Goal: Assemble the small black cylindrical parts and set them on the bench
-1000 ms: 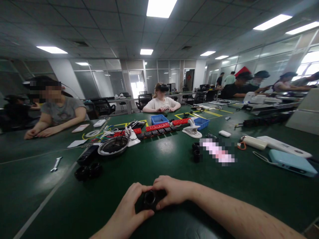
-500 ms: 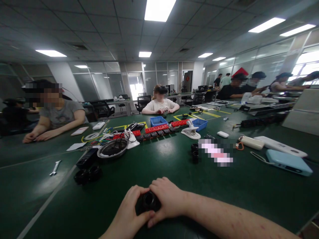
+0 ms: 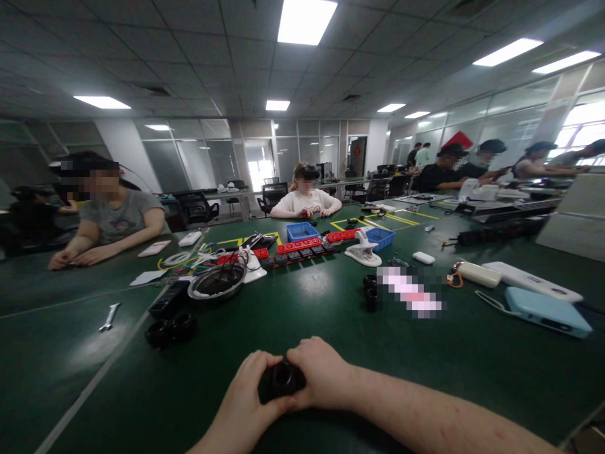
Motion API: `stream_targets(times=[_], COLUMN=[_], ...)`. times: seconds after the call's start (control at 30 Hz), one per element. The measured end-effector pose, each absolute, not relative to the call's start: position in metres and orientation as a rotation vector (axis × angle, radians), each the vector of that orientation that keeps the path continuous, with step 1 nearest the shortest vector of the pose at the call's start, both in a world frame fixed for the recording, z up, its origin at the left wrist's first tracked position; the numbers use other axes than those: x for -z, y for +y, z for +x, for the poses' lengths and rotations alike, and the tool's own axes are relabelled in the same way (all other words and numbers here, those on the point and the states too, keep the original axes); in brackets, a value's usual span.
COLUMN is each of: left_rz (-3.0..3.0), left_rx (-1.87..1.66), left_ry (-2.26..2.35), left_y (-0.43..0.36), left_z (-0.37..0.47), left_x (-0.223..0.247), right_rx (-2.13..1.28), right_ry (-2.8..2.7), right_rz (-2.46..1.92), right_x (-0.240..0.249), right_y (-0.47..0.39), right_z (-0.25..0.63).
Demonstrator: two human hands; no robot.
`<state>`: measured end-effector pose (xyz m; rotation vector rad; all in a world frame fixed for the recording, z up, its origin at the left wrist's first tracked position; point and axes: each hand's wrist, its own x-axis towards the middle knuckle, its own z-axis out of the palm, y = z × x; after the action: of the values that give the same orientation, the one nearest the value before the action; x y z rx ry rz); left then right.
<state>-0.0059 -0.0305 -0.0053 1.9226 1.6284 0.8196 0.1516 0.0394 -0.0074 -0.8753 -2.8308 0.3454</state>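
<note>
A small black round part (image 3: 282,380) with a hole in its middle sits between my two hands, low on the green table (image 3: 331,315). My left hand (image 3: 246,394) wraps its left side and my right hand (image 3: 321,375) wraps its right side, fingers curled over it. Both hands grip it together just above the table top. Most of the part is hidden by my fingers.
Two similar black parts (image 3: 170,329) lie left, another pair (image 3: 371,291) ahead right. A metal bowl (image 3: 217,282), a wrench (image 3: 109,316), red and black power strips (image 3: 302,247), blue bins (image 3: 302,230), a white clamp (image 3: 363,249) and power banks (image 3: 543,309) stand further off. People sit around the table.
My hands have closed more tightly around the black part and my right fingers have shifted over it. The view has swung slightly.
</note>
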Motion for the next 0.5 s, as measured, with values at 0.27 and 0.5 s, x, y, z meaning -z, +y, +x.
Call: stream_targets(times=[0.27, 0.5], left_rz=[2.041, 2.052], left_rx=[-0.880, -0.772], left_ry=[1.605, 1.422], left_y=[-0.031, -0.031], left_z=[-0.011, -0.020], left_x=[0.003, -0.009], right_rx=[-0.415, -0.688], right_ry=[-2.794, -2.892], right_rz=[-0.745, -0.543], right_x=[0.005, 0.000], right_y=[0.039, 0.060], right_z=[0.154, 0.167])
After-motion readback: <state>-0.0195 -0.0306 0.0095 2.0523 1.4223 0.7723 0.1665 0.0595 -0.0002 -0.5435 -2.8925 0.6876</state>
